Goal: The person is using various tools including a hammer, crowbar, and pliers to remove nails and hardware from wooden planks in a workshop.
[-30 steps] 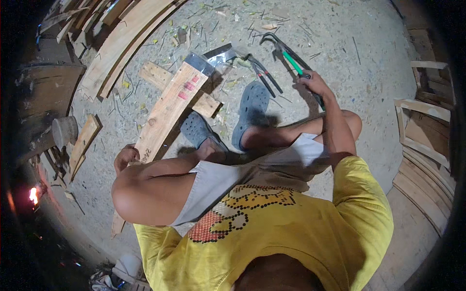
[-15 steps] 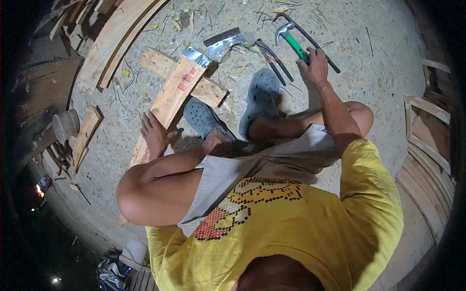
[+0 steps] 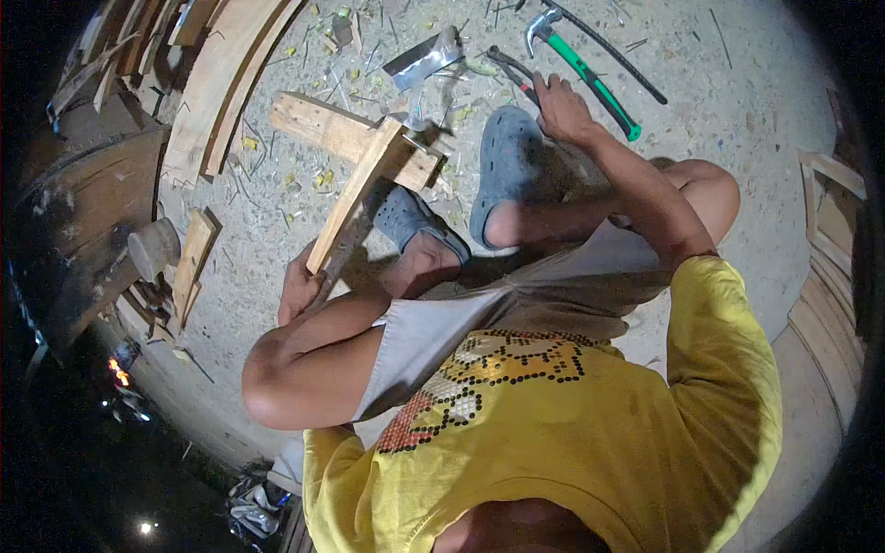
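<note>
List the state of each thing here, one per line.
Plank: on edge, held by left hand
Board: flat, partly covered by plank
Pincers: partly hidden by right hand
Hammer: lying loose
Bar: lying loose
Metal sheet: lying loose
Clogs: worn
Fire: burning

Hands (image 3: 564, 112): right off hammer (image 3: 590, 78), now at pincers (image 3: 502, 59) | plank (image 3: 357, 192): turned from flat onto edge
</note>
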